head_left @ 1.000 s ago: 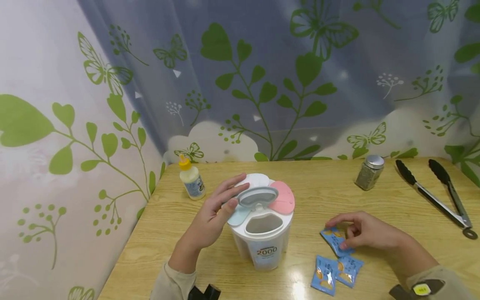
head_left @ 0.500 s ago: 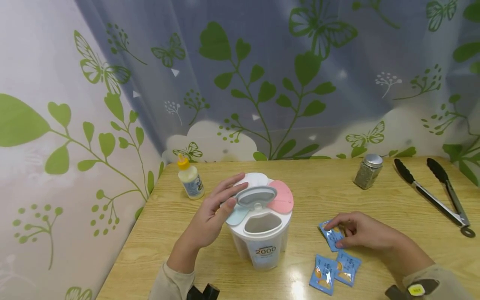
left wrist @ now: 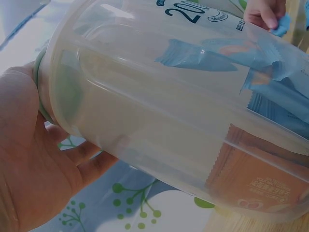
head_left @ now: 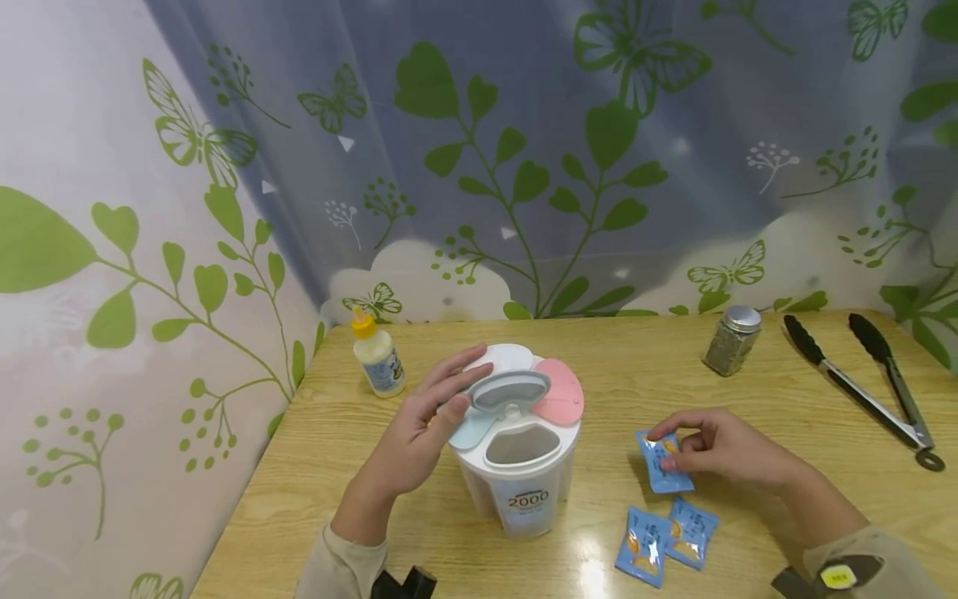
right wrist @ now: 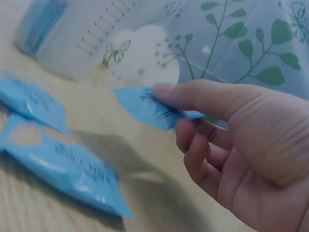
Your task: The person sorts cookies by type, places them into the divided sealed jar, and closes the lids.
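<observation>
A white multi-compartment container [head_left: 527, 503] has its grey lid [head_left: 511, 391] raised over one opening; pink, white and light-blue lids lie flat. My left hand [head_left: 412, 437] rests along its left side, thumb and fingers extended beside the raised lid. Through the clear wall in the left wrist view, blue packets [left wrist: 198, 55] and an orange packet [left wrist: 251, 174] show inside. My right hand [head_left: 729, 449] pinches a blue packet [head_left: 662, 474], held above the table in the right wrist view [right wrist: 145, 106]. Two more blue packets [head_left: 642, 549] [head_left: 692, 532] lie just in front of it.
A yellow-capped bottle [head_left: 383, 366] stands behind my left hand. A glass jar with a metal lid [head_left: 732, 343] is at the back right, beside black-tipped tongs [head_left: 871, 403]. A patterned curtain [head_left: 479, 166] hangs behind the wooden table [head_left: 299, 491].
My right hand has pinched the blue packet and lifted it off the table, slightly away from the other two. My left hand has stayed at the container.
</observation>
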A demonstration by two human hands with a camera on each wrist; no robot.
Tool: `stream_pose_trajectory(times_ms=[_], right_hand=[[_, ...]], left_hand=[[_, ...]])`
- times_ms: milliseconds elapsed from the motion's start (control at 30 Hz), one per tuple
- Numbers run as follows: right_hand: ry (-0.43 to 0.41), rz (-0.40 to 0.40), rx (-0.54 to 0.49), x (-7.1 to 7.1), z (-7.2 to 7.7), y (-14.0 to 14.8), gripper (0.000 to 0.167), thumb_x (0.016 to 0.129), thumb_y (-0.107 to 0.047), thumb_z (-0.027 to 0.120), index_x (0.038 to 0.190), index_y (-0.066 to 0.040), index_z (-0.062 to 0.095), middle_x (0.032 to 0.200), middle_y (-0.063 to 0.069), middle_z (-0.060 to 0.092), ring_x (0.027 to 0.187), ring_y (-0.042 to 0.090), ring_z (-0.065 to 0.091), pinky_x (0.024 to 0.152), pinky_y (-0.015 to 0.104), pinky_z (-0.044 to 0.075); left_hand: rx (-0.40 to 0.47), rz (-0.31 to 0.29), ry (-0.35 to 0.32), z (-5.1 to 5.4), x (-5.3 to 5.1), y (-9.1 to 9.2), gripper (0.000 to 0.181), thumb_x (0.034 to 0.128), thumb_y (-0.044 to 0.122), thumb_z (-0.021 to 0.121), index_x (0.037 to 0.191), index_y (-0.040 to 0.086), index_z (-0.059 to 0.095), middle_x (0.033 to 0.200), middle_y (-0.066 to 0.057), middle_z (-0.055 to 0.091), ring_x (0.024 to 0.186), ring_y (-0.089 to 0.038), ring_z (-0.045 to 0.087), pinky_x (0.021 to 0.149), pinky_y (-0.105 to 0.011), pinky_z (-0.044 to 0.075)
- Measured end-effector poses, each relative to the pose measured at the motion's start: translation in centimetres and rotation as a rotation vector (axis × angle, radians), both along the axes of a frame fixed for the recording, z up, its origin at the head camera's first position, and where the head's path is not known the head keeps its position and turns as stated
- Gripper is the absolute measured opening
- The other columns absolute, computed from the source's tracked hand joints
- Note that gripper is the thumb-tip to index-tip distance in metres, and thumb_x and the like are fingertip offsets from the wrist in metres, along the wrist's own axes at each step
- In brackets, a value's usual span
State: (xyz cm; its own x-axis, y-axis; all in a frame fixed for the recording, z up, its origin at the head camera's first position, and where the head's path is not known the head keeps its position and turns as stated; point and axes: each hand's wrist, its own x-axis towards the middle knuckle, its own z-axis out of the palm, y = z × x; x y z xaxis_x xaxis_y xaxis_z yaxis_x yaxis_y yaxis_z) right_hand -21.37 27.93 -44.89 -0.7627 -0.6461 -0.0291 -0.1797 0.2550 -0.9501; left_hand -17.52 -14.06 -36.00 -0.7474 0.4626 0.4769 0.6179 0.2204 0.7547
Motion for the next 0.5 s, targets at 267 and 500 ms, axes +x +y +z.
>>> stream_pose_trajectory(times_ms=[267,500], right_hand=[[-0.055,0.017,-0.106,0.8,1.7,-1.2,0.025,0.099,-0.004,0.059,0.123,0.005,0.060,0.075,-0.007,0.063,0.057,0.017,0.042,0.050,0.037,0.042],[-0.046,0.039,-0.149,1.9,3.1,-2.6,0.022,0.100,-0.003,0.057,0.121,0.004,0.060,0.085,-0.005,0.068,0.059,0.027,0.042,0.052,0.040,0.042]], left_hand=[[0.006,-0.004,0.000,0.0,0.0,0.0,0.039,0.1077,0.014,0.043,0.145,0.011,0.053,0.160,-0.002,0.035,0.148,-0.024,0.034,0.114,-0.036,0.039],[0.004,-0.001,0.006,0.0,-0.1,0.1,0.039,0.1077,0.015,0.043,0.145,0.011,0.053,0.160,-0.002,0.036,0.147,-0.024,0.035,0.114,-0.038,0.039]])
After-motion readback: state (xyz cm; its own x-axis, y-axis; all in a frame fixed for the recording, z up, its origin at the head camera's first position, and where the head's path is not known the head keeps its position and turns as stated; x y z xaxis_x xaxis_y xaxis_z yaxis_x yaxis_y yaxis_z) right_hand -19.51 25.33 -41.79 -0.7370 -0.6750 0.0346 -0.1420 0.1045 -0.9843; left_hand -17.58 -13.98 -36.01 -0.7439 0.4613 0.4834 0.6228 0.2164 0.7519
